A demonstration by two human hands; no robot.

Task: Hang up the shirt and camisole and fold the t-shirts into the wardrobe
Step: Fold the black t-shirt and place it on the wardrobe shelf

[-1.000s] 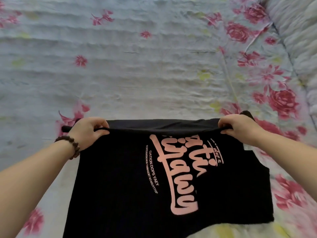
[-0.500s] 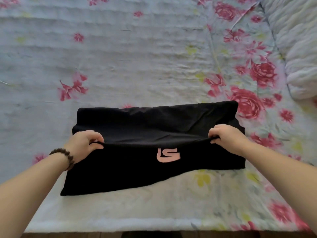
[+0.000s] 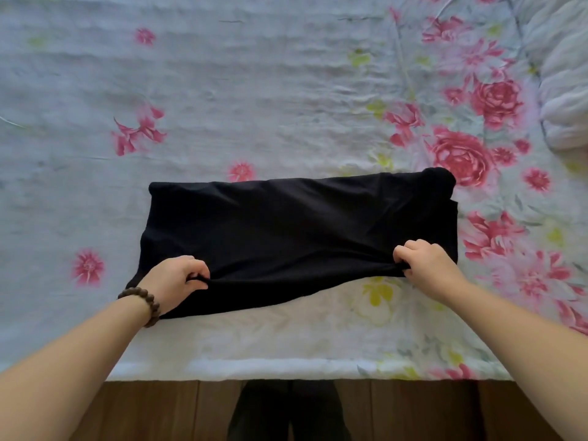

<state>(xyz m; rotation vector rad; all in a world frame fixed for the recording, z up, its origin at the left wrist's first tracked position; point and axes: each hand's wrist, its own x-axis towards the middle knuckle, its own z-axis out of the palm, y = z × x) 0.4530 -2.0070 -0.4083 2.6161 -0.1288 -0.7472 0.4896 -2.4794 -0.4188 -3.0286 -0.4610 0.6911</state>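
A black t-shirt (image 3: 296, 230) lies folded into a wide band on the floral bed sheet (image 3: 254, 90), its pink print hidden inside the fold. My left hand (image 3: 178, 280) pinches the near edge of the fabric at its left end. My right hand (image 3: 426, 264) pinches the same near edge at the right end. The cloth puckers at both grips. A brown bead bracelet circles my left wrist.
A white quilted blanket (image 3: 563, 78) is bunched at the far right of the bed. The bed's near edge (image 3: 286, 366) runs across the lower part of the view, with wooden floor (image 3: 159, 412) and my dark trouser legs below it.
Both hands drew the top layer of the t-shirt toward me, folding it over. The pink lettering that showed earlier is now covered. The view has tilted down to show the floor.
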